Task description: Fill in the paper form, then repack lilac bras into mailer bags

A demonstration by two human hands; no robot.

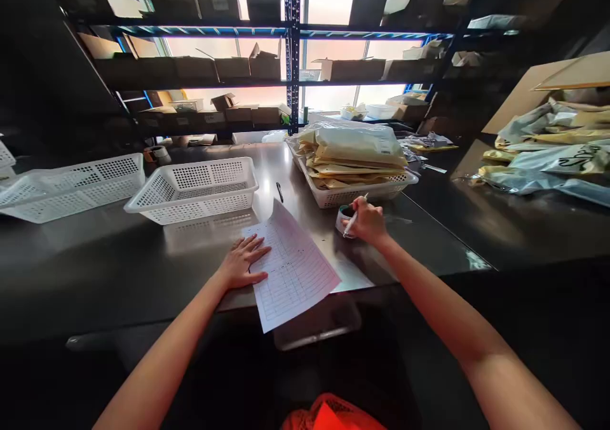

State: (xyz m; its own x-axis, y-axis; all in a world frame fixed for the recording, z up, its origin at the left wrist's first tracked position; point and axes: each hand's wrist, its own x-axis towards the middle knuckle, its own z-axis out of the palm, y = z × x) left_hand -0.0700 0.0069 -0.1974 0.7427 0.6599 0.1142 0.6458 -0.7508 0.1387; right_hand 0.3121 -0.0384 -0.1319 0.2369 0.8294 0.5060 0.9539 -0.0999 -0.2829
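Observation:
My left hand point(243, 262) lies with fingers spread on the left edge of a printed sheet of paper point(293, 265) with a table grid. The sheet's near corner hangs over the table's front edge, and its far corner curls up. In my right hand point(369, 220) is a slim white pen point(351, 222), tilted with its lower end down. Right by that hand stands a small roll point(342, 221), pale outside and dark inside; whether my fingers touch it I cannot tell. A black pen point(279, 192) rests on the metal table beyond the sheet.
A white perforated basket point(190, 213) stands at left, another basket point(71, 195) beside it. A third basket point(347, 195) is heaped with padded envelopes point(357, 147). Bagged parcels point(548, 150) pile up at right. Behind the table point(204, 246) rises a blue shelf rack point(293, 55) of boxes.

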